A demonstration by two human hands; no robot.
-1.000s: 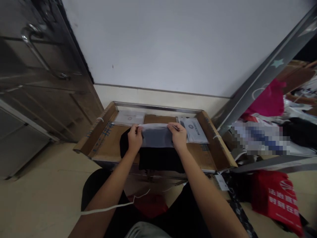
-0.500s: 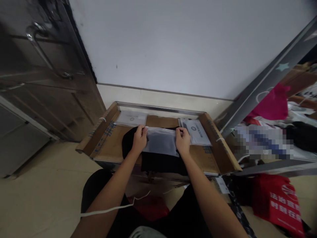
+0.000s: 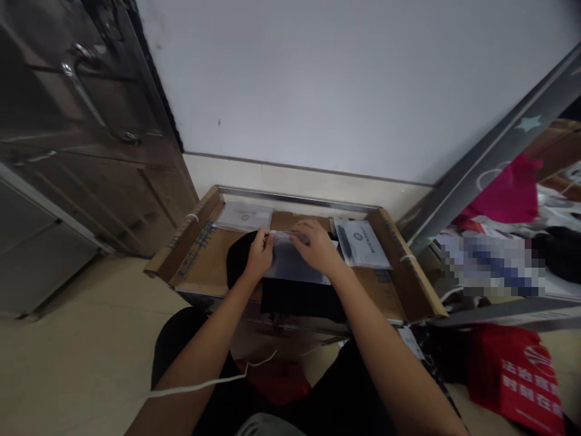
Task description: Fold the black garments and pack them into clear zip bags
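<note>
A frosted, see-through zip bag (image 3: 290,264) with something dark in or under it lies across black folded fabric (image 3: 295,300) on a cardboard-lined tray. My left hand (image 3: 260,251) pinches the bag's upper left corner, near a small white piece. Along the top edge is my right hand (image 3: 314,245), its fingers bent over the edge with the thumb below, close to my left hand. It covers the bag's upper right part. Flat packets in clear plastic rest at the back: a white packet (image 3: 245,216) on the left and a printed packet (image 3: 362,242) on the right.
The cardboard (image 3: 209,257) has raised side flaps tied with white cord. Behind it stands a white wall (image 3: 295,91); a door with a metal handle (image 3: 97,109) is at left. A cluttered shelf and a red bag (image 3: 512,375) are at right. A white cord (image 3: 204,384) hangs near my left forearm.
My right hand has left the bag's upper right corner and moved left along the top edge. The left hand keeps its pinch. The view has shifted slightly.
</note>
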